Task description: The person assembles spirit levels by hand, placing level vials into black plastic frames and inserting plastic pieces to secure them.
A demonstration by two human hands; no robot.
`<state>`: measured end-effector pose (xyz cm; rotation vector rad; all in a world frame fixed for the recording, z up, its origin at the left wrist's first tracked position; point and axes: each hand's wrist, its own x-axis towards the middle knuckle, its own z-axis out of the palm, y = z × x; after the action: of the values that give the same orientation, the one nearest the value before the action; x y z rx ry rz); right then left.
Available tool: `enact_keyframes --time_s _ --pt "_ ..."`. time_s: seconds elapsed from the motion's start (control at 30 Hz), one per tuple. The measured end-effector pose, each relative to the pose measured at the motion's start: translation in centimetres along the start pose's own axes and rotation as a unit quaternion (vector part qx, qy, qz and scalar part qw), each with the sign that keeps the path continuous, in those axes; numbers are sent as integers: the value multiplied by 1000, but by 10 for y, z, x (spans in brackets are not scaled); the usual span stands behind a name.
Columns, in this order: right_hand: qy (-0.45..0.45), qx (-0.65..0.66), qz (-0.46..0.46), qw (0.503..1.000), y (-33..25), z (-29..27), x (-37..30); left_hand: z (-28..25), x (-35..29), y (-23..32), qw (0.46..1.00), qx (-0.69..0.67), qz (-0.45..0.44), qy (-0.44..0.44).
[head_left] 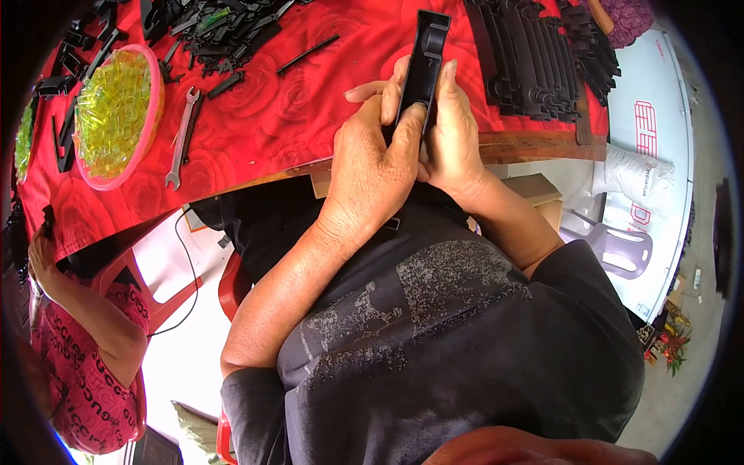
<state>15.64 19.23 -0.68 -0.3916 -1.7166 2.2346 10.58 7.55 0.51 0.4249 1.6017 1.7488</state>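
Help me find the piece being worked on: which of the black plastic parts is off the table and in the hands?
The long black channel-shaped part, gripped upright by the left hand and right hand. The stacked parts and the loose pile lie untouched on the red cloth.

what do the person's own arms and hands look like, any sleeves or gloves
Both hands are bare: no gloves, rings or watch show on the left hand or the right hand. The forearms are uncovered too. Short dark grey sleeves of a worn, speckled-print t-shirt end near the elbows.

Head camera, looking steeply down

1 fisheye view from the person's head, close above both hands, facing the red-covered counter edge; straight lines bend toward the rim.
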Motion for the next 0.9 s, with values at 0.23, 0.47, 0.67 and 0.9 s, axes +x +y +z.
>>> enact_keyframes --time_s 0.23,0.47,0.67,0.9 --pt "-29 106 63 992 -9 -6 0 -3 -4 2 997 48 39 -36" --pt "-56 143 10 988 -9 -8 9 -6 -11 7 999 7 9 -46" --pt "-30 150 3 988 -11 -10 11 -5 -16 16 996 -13 -45 -74" --pt "-37 171 -4 985 -11 -11 11 -3 -17 13 996 -38 -32 -75"
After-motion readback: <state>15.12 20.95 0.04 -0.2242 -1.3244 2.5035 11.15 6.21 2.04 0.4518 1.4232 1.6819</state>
